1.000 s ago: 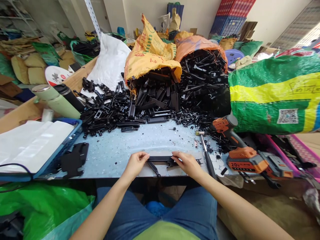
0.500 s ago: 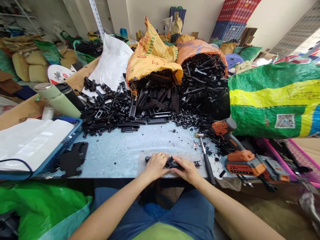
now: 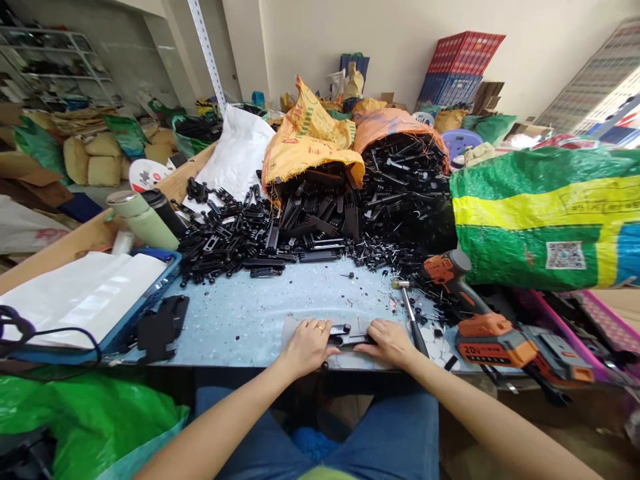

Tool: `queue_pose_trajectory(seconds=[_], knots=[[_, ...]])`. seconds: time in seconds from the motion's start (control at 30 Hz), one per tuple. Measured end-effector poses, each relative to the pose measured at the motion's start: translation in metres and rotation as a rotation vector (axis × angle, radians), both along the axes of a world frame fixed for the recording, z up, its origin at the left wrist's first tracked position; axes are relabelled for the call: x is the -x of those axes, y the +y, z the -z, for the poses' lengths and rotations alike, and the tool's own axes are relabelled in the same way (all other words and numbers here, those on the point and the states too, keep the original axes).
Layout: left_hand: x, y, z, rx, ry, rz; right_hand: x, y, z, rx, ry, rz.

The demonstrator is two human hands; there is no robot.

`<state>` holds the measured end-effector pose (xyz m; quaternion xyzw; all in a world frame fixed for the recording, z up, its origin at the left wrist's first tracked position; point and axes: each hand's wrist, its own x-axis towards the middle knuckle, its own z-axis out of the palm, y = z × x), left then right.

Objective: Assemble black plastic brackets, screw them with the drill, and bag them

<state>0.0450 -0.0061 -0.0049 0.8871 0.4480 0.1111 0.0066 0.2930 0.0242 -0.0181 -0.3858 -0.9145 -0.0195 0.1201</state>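
A black plastic part point(image 3: 350, 335) lies on a grey mat point(image 3: 293, 327) at the near edge of the blue table point(image 3: 250, 307). My left hand point(image 3: 310, 347), a ring on one finger, is closed over the part's left end. My right hand point(image 3: 390, 341) is closed over its right end, so only the part's middle shows between the two hands. A hammer point(image 3: 411, 313) lies just right of my right hand.
A big heap of black plastic parts point(image 3: 310, 220) spills from orange sacks point(image 3: 310, 143) across the table's back. An orange cordless drill point(image 3: 480, 313) lies at the right, under a green and yellow sack point(image 3: 545, 213). A blue basket point(image 3: 150, 293) holding white bags and a bottle point(image 3: 143, 219) stand at the left.
Both hands have drawn together along the black part, from its far ends to near its middle. The part is now folded shorter under them. The camera has tilted upward.
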Motion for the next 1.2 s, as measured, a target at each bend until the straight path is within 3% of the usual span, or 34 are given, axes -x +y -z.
queue_pose_trajectory(seconds=[0.1,0.23,0.3,0.4,0.47,0.57,0.7,0.77,0.87,1.07,1.2], knots=[[0.005,-0.004,-0.017,0.015,-0.155,-0.053,0.009,-0.007,-0.027,0.083,0.156,-0.069],[0.002,-0.032,-0.059,0.085,-0.693,0.077,0.029,-0.027,-0.076,0.441,0.629,-0.382],[-0.002,-0.046,-0.071,0.093,-0.891,0.100,0.041,-0.036,-0.088,0.540,0.858,-0.360],[-0.003,-0.056,-0.067,0.061,-1.002,-0.010,0.057,-0.040,-0.083,0.558,1.086,-0.189],[0.001,-0.053,-0.058,0.074,-0.932,-0.084,0.064,-0.036,-0.071,0.610,1.029,-0.230],[0.014,-0.035,-0.053,0.146,-0.632,-0.139,0.068,-0.020,-0.057,0.623,0.713,-0.404],[0.031,-0.003,-0.062,0.222,-0.245,-0.394,0.060,0.010,-0.059,0.394,0.315,-0.157],[0.035,0.008,-0.066,0.244,-0.145,-0.450,0.054,0.019,-0.065,0.287,0.130,-0.170],[0.034,0.015,-0.067,0.248,-0.088,-0.356,0.050,0.020,-0.072,0.156,-0.016,-0.259],[0.025,0.018,-0.055,0.199,0.032,-0.399,0.046,0.009,-0.075,0.058,-0.199,-0.071],[0.027,0.008,-0.063,0.191,-0.210,-0.084,0.032,0.001,-0.084,0.176,0.064,-0.257]])
